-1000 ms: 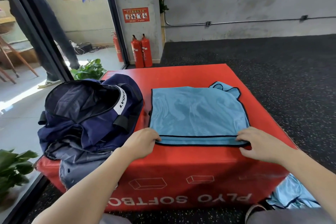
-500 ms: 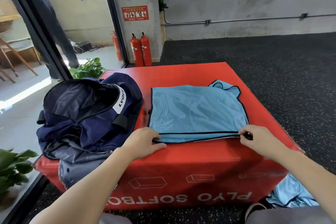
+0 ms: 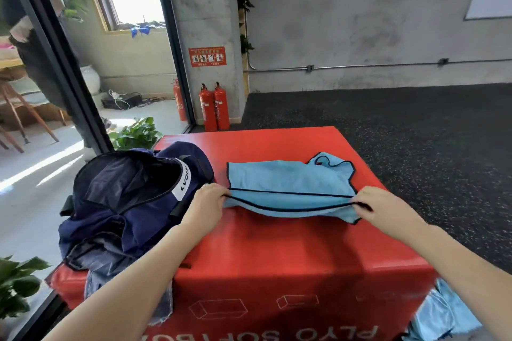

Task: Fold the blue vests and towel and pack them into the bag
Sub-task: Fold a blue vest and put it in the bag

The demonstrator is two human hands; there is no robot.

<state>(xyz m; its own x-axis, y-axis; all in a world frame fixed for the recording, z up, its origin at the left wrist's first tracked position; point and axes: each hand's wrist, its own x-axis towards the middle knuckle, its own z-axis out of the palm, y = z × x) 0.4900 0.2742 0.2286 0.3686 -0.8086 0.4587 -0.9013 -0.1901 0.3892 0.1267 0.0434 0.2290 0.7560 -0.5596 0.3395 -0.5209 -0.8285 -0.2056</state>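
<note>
Your left hand and right hand each pinch a near corner of the blue vest on the red box, beside the open bag, ready to fold it.

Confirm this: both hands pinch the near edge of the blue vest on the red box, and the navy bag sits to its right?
Not quite. The head view shows the navy bag left of the blue vest, not right. Left hand and right hand do pinch its near edge on the red box.
</note>
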